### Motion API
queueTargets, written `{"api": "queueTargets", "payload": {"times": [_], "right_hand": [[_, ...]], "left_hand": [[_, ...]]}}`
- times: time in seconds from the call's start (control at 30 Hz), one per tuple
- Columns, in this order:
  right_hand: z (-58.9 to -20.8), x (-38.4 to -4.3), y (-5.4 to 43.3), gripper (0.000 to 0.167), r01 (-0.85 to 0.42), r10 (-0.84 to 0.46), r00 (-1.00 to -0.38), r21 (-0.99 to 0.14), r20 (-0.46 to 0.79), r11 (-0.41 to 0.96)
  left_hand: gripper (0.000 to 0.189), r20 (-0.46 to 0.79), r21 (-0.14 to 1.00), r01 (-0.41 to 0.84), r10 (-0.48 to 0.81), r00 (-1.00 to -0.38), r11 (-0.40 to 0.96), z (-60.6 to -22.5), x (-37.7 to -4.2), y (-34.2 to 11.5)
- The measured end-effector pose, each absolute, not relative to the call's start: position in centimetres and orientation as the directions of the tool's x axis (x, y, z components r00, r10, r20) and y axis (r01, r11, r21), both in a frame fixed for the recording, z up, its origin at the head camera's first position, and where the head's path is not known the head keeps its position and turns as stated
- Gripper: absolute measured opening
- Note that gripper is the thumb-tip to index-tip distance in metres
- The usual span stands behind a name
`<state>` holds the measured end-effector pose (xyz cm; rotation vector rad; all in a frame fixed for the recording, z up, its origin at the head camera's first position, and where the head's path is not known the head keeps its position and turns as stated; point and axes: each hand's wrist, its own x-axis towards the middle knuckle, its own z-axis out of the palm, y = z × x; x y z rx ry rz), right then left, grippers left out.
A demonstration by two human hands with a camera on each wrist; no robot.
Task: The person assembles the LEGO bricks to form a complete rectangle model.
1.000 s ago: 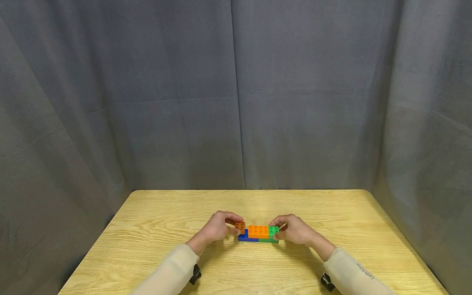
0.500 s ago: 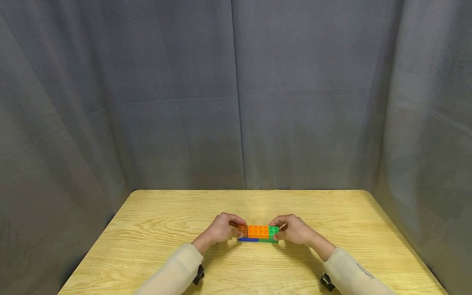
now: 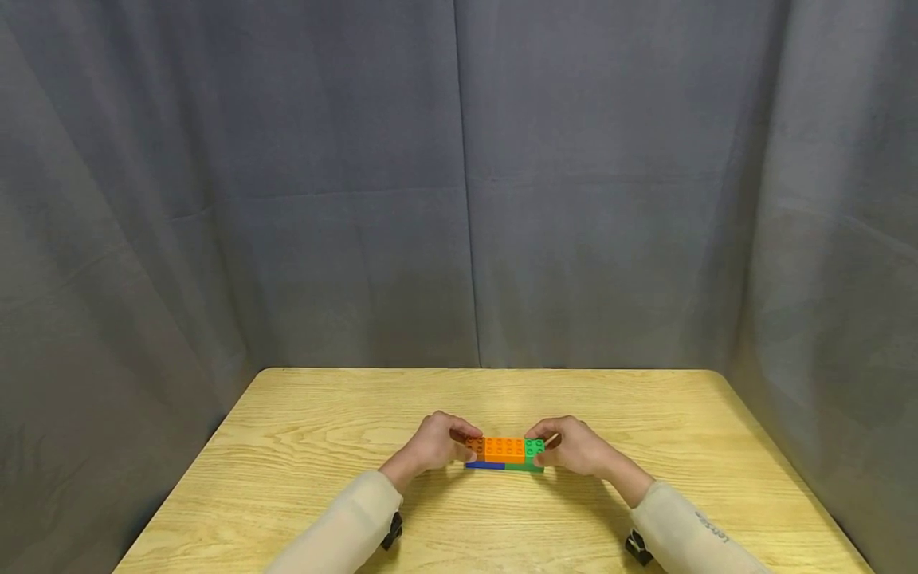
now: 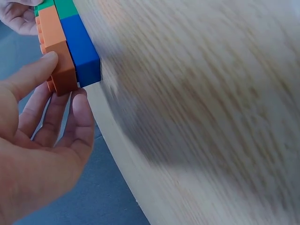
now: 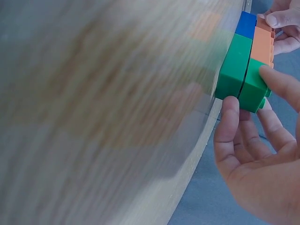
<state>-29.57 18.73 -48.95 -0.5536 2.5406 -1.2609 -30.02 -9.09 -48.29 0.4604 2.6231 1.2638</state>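
Between thumb and fingers, my left hand (image 3: 433,442) pinches a small brown-orange brick (image 4: 64,77). That brick sits on the left end of a long blue brick (image 4: 83,49). A bright orange brick (image 3: 505,452) lies in the middle of the upper row, across the blue brick and a long green brick (image 5: 233,63). At the row's right end, my right hand (image 3: 574,448) grips a small green brick (image 5: 253,86) on top of the long green one. Thin dark seams show between upper and lower rows in both wrist views.
The bricks stand on a light wooden table (image 3: 344,406). Grey curtains (image 3: 344,199) hang behind and at both sides of it. Black straps with small devices (image 3: 637,547) show under the sleeve cuffs.
My left hand has moved slightly right and lowered the brown-orange brick onto the blue brick's left end, against the orange brick. My right hand has kept its grip in place.
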Motion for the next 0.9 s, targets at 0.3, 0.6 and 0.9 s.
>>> {"api": "queueTargets", "payload": {"times": [0.3, 0.6, 0.9], "right_hand": [[-48.93, -29.58, 18.80, 0.032, -0.240, -0.445, -0.895, -0.800, -0.037, 0.550], [-48.93, -29.59, 18.72, 0.032, -0.213, -0.443, -0.895, -0.814, -0.060, 0.540], [-48.98, -29.65, 18.77, 0.032, -0.216, -0.441, -0.895, -0.809, -0.059, 0.547]], "left_hand": [[0.028, -0.050, 0.806, 0.158, 0.330, -0.943, 0.571, -48.30, -30.11, -9.06], [0.028, -0.064, 0.838, 0.126, 0.326, -0.943, 0.530, -48.60, -30.06, -9.22], [0.028, -0.056, 0.839, 0.136, 0.331, -0.942, 0.527, -48.44, -29.95, -9.14]]}}
